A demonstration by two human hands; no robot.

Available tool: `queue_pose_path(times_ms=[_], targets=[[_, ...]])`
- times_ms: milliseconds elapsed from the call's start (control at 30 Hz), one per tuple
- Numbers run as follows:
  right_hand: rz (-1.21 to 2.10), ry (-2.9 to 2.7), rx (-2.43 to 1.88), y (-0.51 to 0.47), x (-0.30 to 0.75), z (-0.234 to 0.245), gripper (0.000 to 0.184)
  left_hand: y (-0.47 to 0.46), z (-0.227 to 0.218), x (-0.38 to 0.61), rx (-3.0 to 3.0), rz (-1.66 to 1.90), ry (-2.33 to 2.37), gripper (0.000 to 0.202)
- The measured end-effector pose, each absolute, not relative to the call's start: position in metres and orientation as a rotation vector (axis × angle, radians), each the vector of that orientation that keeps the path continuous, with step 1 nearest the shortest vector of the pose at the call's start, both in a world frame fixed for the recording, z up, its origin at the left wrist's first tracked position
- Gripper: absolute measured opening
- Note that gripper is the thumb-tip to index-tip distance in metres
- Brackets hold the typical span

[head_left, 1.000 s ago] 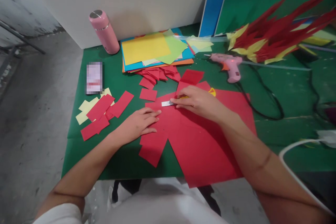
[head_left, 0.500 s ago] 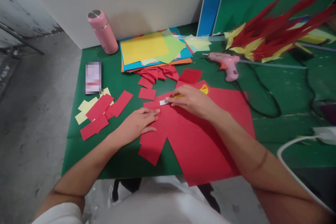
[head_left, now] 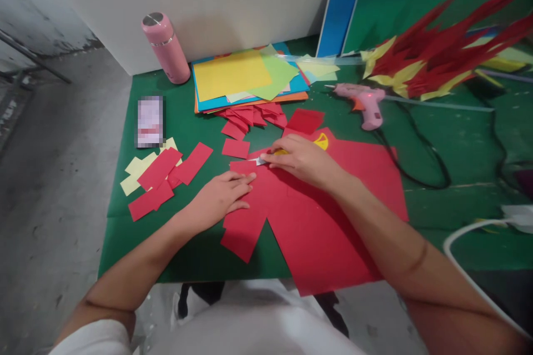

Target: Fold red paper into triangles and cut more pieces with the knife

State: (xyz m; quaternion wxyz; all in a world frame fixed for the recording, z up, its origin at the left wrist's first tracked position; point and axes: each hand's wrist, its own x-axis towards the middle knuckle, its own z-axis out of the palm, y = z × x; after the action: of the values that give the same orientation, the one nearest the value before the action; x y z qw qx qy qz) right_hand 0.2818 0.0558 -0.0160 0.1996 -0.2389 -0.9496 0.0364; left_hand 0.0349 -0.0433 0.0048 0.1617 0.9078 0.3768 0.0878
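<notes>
My right hand [head_left: 302, 158] grips a yellow box cutter [head_left: 321, 142], its handle end showing behind the fingers. The silver blade [head_left: 258, 161] points left and meets the far edge of a red paper piece [head_left: 262, 191]. My left hand [head_left: 225, 197] lies flat on the left part of that paper, fingers stretched out, just short of the blade. Beneath my right hand and forearm spreads a large red sheet [head_left: 333, 238]. Small red rectangles [head_left: 236, 148] lie beyond the blade, and more red pieces [head_left: 195, 163] rest left of my left hand over pale yellow ones [head_left: 132, 184].
At the back stand a pink bottle [head_left: 169, 50] and a stack of coloured paper [head_left: 229, 77]. A pink glue gun [head_left: 366, 102] with its cord lies right, near a red and yellow paper flame [head_left: 437, 50]. A phone [head_left: 150, 122] is at left; a white cable [head_left: 458, 238] runs along the right.
The box cutter's blade has turned and shows narrower, with its tip at the paper's far edge. My left hand stays in place on the paper. The whole view has shifted slightly.
</notes>
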Motion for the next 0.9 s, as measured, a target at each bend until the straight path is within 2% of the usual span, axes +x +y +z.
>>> queue_pose_path(times_ms=[233,533,667,900], targets=[[0.137,-2.663,-0.706,0.056,0.269,-0.017,0.035,-0.043,0.002,0.034,2.573,0.297,1.073,0.027],[0.15,-2.659,-0.618,0.057,0.283,-0.008,0.032,-0.04,-0.004,0.029,2.594,0.418,1.016,0.031],[0.167,-2.667,-0.582,0.058,0.293,-0.003,0.03,-0.038,-0.009,0.027,2.625,0.439,1.018,0.043],[0.168,-2.641,-0.637,0.058,0.297,-0.003,0.029,-0.039,-0.011,0.027,2.681,0.343,1.185,0.077]])
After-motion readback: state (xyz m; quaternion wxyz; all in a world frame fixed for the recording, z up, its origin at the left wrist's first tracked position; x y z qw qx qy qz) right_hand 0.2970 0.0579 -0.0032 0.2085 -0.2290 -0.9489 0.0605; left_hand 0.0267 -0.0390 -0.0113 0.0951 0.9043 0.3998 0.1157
